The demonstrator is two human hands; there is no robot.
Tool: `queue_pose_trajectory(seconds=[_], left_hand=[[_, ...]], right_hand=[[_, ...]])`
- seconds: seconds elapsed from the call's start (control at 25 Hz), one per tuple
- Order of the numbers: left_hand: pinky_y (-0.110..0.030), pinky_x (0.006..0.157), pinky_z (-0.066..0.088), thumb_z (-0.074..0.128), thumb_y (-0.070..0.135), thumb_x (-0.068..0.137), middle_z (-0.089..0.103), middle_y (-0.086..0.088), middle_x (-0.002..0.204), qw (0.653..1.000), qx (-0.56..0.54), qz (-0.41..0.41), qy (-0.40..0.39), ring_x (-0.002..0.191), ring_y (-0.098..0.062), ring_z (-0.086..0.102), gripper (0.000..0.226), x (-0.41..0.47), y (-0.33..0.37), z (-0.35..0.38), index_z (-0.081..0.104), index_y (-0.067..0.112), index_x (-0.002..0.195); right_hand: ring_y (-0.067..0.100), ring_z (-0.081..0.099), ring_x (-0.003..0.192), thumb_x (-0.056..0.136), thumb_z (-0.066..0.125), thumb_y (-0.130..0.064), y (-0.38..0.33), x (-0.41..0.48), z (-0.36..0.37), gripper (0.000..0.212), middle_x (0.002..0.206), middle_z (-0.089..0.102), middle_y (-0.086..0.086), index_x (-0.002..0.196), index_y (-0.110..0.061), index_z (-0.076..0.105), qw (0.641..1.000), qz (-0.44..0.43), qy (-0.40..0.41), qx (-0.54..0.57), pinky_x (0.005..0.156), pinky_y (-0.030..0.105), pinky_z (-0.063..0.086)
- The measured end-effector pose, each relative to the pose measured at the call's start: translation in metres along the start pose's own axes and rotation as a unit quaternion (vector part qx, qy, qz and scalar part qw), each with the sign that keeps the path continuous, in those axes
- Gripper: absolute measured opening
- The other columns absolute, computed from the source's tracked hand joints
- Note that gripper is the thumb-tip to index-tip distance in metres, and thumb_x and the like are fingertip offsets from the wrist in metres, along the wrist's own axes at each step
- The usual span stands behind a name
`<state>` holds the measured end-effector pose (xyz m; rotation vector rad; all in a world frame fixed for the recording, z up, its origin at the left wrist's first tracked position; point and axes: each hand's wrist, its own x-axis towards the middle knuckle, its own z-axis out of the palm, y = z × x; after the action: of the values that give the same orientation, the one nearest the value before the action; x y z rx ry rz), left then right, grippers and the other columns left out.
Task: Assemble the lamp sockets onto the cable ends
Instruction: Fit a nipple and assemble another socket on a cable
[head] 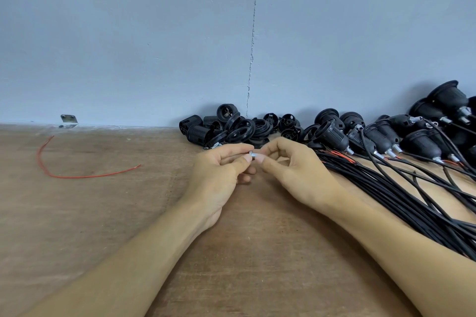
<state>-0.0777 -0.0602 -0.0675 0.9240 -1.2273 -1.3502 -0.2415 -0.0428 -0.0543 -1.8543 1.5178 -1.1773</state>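
My left hand (219, 175) and my right hand (293, 172) meet fingertip to fingertip over the wooden table (103, 213). Between them is a small silver metal fitting (252, 155), pinched by thumbs and forefingers of both hands. Just behind the hands lies a pile of loose black socket parts and rings (231, 128). To the right, several black sockets fitted on cables (381, 136) lie against the wall. A thick bundle of black cables (412, 201) runs from them under my right forearm.
A loose red wire (77, 176) curves on the table at the left. A small metal bracket (69, 121) sits where table meets the blue-grey wall (154, 46). Bare wood spreads to the left and in front of the hands.
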Motion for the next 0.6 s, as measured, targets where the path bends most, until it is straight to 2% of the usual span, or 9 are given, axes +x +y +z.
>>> queue_pose_trajectory(seconds=[0.08, 0.12, 0.16, 0.24, 0.28, 0.36, 0.4, 0.52, 0.6], left_hand=[[-0.019, 0.064, 0.057, 0.066, 0.000, 0.095, 0.079, -0.004, 0.087, 1.000, 0.011, 0.006, -0.007, 0.073, -0.010, 0.072, 0.021, -0.0006, -0.0006, 0.0001, 0.077, 0.016, 0.102], [-0.019, 0.064, 0.057, 0.065, 0.000, 0.096, 0.079, -0.004, 0.088, 1.000, 0.012, 0.008, -0.009, 0.074, -0.010, 0.072, 0.022, -0.0005, -0.0008, -0.0001, 0.077, 0.017, 0.101], [-0.020, 0.064, 0.057, 0.065, -0.001, 0.096, 0.079, -0.004, 0.088, 1.000, 0.010, 0.008, -0.009, 0.074, -0.011, 0.072, 0.022, -0.0004, -0.0009, -0.0004, 0.077, 0.017, 0.101], [-0.020, 0.064, 0.057, 0.065, -0.001, 0.096, 0.079, -0.005, 0.089, 1.000, 0.007, 0.010, -0.008, 0.073, -0.010, 0.071, 0.022, -0.0004, -0.0010, -0.0007, 0.078, 0.016, 0.099], [-0.020, 0.064, 0.057, 0.065, -0.001, 0.095, 0.079, -0.005, 0.089, 1.000, 0.007, 0.012, -0.009, 0.073, -0.009, 0.071, 0.022, -0.0006, -0.0009, -0.0005, 0.077, 0.016, 0.099], [-0.020, 0.065, 0.058, 0.066, -0.001, 0.095, 0.079, -0.004, 0.089, 1.000, 0.009, 0.016, -0.015, 0.073, -0.009, 0.071, 0.022, -0.0012, -0.0013, 0.0001, 0.077, 0.017, 0.099], [-0.021, 0.066, 0.058, 0.066, -0.001, 0.095, 0.079, -0.004, 0.090, 1.000, 0.009, 0.018, -0.017, 0.073, -0.009, 0.071, 0.023, -0.0014, -0.0012, 0.0003, 0.077, 0.019, 0.098], [-0.021, 0.066, 0.058, 0.065, -0.002, 0.095, 0.079, -0.002, 0.093, 1.000, 0.005, 0.019, -0.014, 0.074, -0.010, 0.072, 0.024, -0.0011, -0.0014, -0.0001, 0.077, 0.018, 0.100], [-0.021, 0.065, 0.058, 0.065, -0.004, 0.095, 0.080, 0.000, 0.096, 1.000, 0.004, 0.019, -0.014, 0.074, -0.010, 0.072, 0.026, -0.0011, -0.0015, 0.0001, 0.074, 0.017, 0.105]], right_hand=[[-0.002, 0.053, 0.050, 0.100, 0.047, -0.054, -0.0002, 0.0017, 0.0007, 0.045, 0.064, 0.069, -0.004, 0.075, -0.022, 0.068, 1.000, 0.025, 0.014, -0.010, 0.057, 0.015, 0.039], [-0.003, 0.053, 0.050, 0.099, 0.046, -0.056, 0.0002, 0.0019, -0.0001, 0.044, 0.065, 0.069, -0.006, 0.077, -0.024, 0.067, 0.999, 0.030, 0.013, -0.004, 0.057, 0.015, 0.039], [-0.003, 0.052, 0.052, 0.096, 0.054, -0.053, 0.0007, 0.0015, -0.0006, 0.032, 0.069, 0.068, -0.009, 0.084, -0.027, 0.067, 1.000, 0.025, 0.006, 0.010, 0.058, 0.015, 0.040], [-0.002, 0.052, 0.055, 0.091, 0.068, -0.039, 0.0018, 0.0000, -0.0015, 0.012, 0.076, 0.067, -0.010, 0.092, -0.028, 0.065, 1.000, 0.006, -0.012, 0.024, 0.060, 0.016, 0.042], [-0.002, 0.052, 0.055, 0.094, 0.066, -0.038, 0.0033, 0.0001, -0.0013, 0.014, 0.075, 0.069, -0.008, 0.088, -0.025, 0.066, 1.000, 0.002, -0.015, 0.021, 0.061, 0.018, 0.042], [-0.001, 0.052, 0.050, 0.100, 0.052, -0.047, 0.0033, 0.0010, 0.0005, 0.037, 0.068, 0.070, -0.003, 0.077, -0.022, 0.066, 1.000, 0.013, -0.011, 0.004, 0.062, 0.023, 0.040], [-0.001, 0.051, 0.049, 0.100, 0.048, -0.052, 0.0024, 0.0014, 0.0004, 0.040, 0.069, 0.071, -0.003, 0.078, -0.022, 0.066, 1.000, 0.020, -0.007, 0.008, 0.062, 0.025, 0.040], [-0.001, 0.052, 0.054, 0.093, 0.065, -0.043, 0.0029, 0.0011, -0.0020, 0.017, 0.079, 0.069, -0.007, 0.096, -0.026, 0.065, 0.998, 0.015, -0.014, 0.052, 0.060, 0.022, 0.043], [-0.002, 0.053, 0.057, 0.095, 0.065, -0.034, 0.0055, 0.0011, -0.0029, 0.013, 0.078, 0.068, -0.007, 0.092, -0.022, 0.067, 0.999, 0.005, -0.029, 0.024, 0.061, 0.020, 0.041]])
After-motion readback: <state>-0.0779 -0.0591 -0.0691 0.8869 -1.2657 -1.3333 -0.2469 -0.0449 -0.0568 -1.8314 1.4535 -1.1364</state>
